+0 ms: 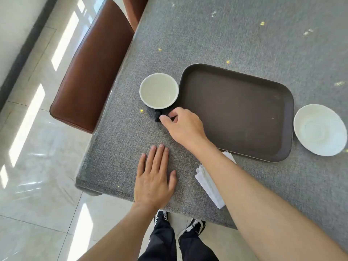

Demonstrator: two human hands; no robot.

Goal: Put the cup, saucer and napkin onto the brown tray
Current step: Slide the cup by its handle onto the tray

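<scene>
A person's right hand [181, 122] pinches the dark handle of the cup [159, 90], which stands just left of the empty brown tray [235, 110]. Their left hand [154, 176] lies flat and empty on the table [226, 34], probably for balance. The saucer [320, 129] sits right of the tray, and the napkin [209, 183] lies partly under the reaching arm.

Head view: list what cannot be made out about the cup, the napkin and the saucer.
- Cup: its handle is partly covered by the right hand; whether the fingers have closed on it cannot be told. Its dark outer wall is mostly hidden below the rim from this top-down angle.
- Napkin: the right forearm lies across it, hiding its middle and full outline.
- Saucer: its right rim sits at the picture's edge.
</scene>
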